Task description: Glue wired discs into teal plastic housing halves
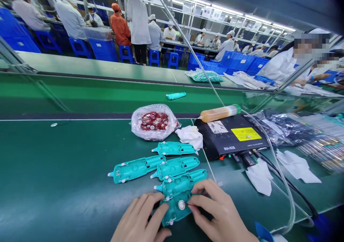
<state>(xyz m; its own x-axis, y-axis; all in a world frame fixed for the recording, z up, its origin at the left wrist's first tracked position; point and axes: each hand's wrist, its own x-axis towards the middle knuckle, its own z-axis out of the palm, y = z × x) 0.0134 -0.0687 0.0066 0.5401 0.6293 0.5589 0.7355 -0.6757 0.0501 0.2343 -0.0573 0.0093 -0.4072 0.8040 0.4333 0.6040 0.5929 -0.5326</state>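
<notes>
A teal plastic casing half (175, 209) lies closest to me on the green bench, hollow side up. The thumb and fingers of my left hand (143, 217) hold its left end. Inside it sits a small round buzzer disc (182, 204), pale in the middle with a brass-coloured rim. My right hand (215, 209) pinches the disc's thin lead at the disc's right edge. Just beyond, more teal casing halves (177, 167) lie in a loose row, white tips pointing left. A clear plastic bag (136, 124) of similar discs with red wires stands behind them.
A black RH-926 controller box (228, 141) carries an amber-filled syringe barrel (219, 113); a clear hose (285, 184) curves down on its right. White tissues (259, 177) and cables lie nearby. One teal casing (176, 96) rests on the green belt (107, 95). Co-workers sit beyond.
</notes>
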